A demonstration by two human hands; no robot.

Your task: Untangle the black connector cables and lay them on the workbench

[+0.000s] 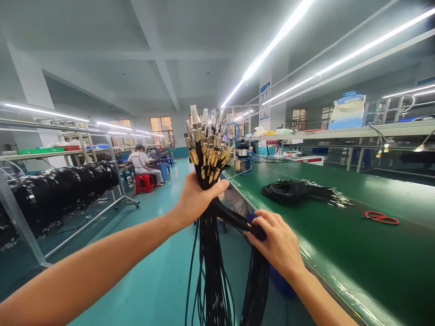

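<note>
My left hand [199, 197] is closed around a thick bundle of black cables [210, 253], just below their ends. Many metal connectors [209, 145], silver and brass-coloured, fan out above that grip. A part of the bundle bends to the right, where my right hand [275, 240] wraps its fingers round it. From both hands the cable lengths hang down past the bottom of the view. The bundle is held up in the air beside the edge of the green table [340, 244].
On the table lie a coiled bundle of black cables [288, 191] and red-handled scissors [381, 218]. A rack [25, 226] hung with black cables stands at left. Farther back, a person [140, 160] sits on a red stool [144, 183]. A white-and-blue container [348, 111] stands on the right shelf.
</note>
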